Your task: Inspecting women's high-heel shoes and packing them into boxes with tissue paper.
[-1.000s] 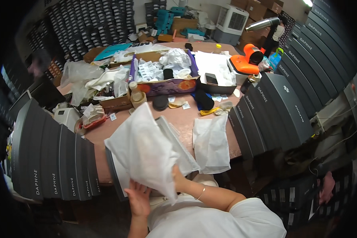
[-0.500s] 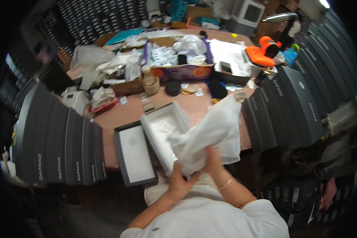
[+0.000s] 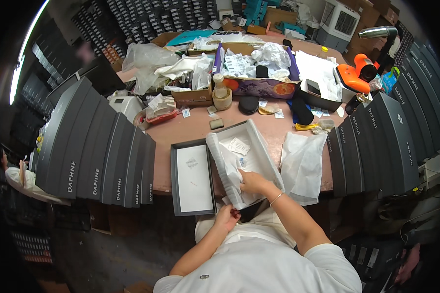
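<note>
White-lined open box (image 3: 262,157) | right grip (image 3: 254,182) inside | left grip (image 3: 226,218) at near edge | holds: can't tell

Downward fisheye view, head height

Lid (image 3: 193,168): dark grey card, matt, with smooth white paper facing inside. Open box (image 3: 231,130) was the same matt card; its white lining (image 3: 224,168) looked ribbed, maybe foam or soft paper, hard to tell at this size. White pouch (image 3: 302,168) was thin, creased, matt, cloth-like. Stacked boxes (image 3: 78,146) were smooth matt card. Tabletop (image 3: 164,134) was smooth, faint sheen. Clear bags (image 3: 149,57) were thin crinkled plastic. Purple carton (image 3: 259,88) was printed cardboard. Orange device (image 3: 351,80) was smooth plastic. Silver tube (image 3: 375,32) was shiny metal. Phone (image 3: 313,87) had a dark glossy face. Shirt (image 3: 264,254) was soft white cloth, bangle (image 3: 276,198) shiny metal
</note>
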A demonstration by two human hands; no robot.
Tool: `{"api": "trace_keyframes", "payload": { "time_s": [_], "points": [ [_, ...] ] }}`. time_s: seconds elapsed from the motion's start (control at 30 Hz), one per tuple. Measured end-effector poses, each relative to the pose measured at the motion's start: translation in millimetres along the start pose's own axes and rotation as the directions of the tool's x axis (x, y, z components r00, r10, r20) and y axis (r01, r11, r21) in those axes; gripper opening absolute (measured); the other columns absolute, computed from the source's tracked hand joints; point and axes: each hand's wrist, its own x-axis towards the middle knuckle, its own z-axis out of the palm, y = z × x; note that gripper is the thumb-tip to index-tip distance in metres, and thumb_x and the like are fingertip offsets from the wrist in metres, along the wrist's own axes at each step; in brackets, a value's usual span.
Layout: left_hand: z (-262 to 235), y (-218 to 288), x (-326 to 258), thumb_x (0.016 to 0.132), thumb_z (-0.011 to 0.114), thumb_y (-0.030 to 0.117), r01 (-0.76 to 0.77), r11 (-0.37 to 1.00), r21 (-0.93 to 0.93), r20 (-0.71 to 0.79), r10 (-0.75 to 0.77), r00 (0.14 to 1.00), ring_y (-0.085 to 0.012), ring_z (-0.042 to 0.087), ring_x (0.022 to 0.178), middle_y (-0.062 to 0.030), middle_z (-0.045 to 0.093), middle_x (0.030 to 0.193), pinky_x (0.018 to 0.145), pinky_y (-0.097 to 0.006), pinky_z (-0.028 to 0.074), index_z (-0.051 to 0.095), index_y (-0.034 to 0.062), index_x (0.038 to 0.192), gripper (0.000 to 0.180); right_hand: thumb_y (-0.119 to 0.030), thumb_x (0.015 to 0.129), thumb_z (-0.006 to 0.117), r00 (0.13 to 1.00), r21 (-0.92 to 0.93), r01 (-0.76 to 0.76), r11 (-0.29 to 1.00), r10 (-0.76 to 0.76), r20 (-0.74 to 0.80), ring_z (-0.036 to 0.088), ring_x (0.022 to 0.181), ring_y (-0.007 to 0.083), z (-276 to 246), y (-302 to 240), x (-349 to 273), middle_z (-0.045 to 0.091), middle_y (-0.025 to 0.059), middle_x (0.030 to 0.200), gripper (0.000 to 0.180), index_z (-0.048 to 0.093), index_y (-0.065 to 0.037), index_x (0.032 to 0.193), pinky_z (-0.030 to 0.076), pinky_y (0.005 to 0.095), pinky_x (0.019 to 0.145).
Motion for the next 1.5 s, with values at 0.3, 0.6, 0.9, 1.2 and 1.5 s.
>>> {"api": "trace_keyframes", "payload": {
  "time_s": [0.3,0.6,0.9,1.2,1.5],
  "points": [
    [121.6,35.4,-77.9,0.092,0.062,0.030,-0.843,-0.330,0.424,0.902,0.238,0.360,-0.0319,0.049,0.123,-0.0153,0.056,0.126,0.108,-0.045,0.032,0.061,0.0011,0.100,0.030,-0.028,0.083,0.059,0.945,0.608,0.320,0.727,-0.195,-0.263,0.059,0.103,0.0337,87.1,51.0,-2.0,0.062,0.0184,0.112,0.051,0.049,-0.004,0.127,0.047,0.0385,0.091],
    [141.4,77.0,-44.0,0.086,0.064,0.034,-0.508,-0.753,0.418,0.905,0.295,0.307,-0.0355,0.045,0.125,-0.0228,0.052,0.128,0.106,-0.056,0.028,0.058,-0.0044,0.111,0.047,-0.020,0.064,0.085,0.696,-0.049,-0.315,0.948,0.195,-0.691,0.029,0.134,0.0437,-65.2,32.5,-206.6,0.021,0.0247,0.150,0.093,0.036,-0.012,0.143,0.029,0.0511,0.107],
    [154.4,74.3,23.8,0.079,0.067,0.050,-0.349,-0.906,0.240,0.683,-0.098,0.724,-0.0352,0.046,0.120,-0.0210,0.052,0.126,0.103,-0.060,0.027,0.060,-0.0015,0.115,0.063,0.000,0.081,0.059,0.455,0.275,-0.211,0.938,0.343,-0.822,0.057,0.104,0.0339,-31.2,97.7,-203.2,0.053,0.0171,0.116,0.044,0.059,-0.007,0.124,0.047,0.0398,0.088],
    [160.8,78.9,18.8,0.086,0.066,0.027,-0.764,-0.187,0.617,0.764,0.373,0.526,-0.0299,0.054,0.114,-0.0170,0.058,0.120,0.103,-0.043,0.036,0.059,-0.0018,0.115,0.041,-0.002,0.087,0.059,0.425,0.189,0.074,0.979,0.140,-0.894,0.059,0.069,0.0152,-169.8,66.1,-144.6,0.064,0.0126,0.078,0.018,0.067,-0.002,0.103,0.048,0.0277,0.064],
    [185.3,33.9,-68.2,0.093,0.050,0.036,0.045,0.945,0.323,0.576,-0.234,0.783,-0.0223,0.053,0.114,-0.0087,0.052,0.127,0.096,-0.036,0.045,0.036,0.0049,0.140,0.058,-0.008,0.081,0.066,0.496,-0.004,0.811,0.586,-0.691,-0.526,0.061,0.063,0.0223,-97.5,-121.6,-116.8,0.058,0.0060,0.073,0.031,0.060,-0.004,0.112,0.050,0.0311,0.055]
  ]
}}
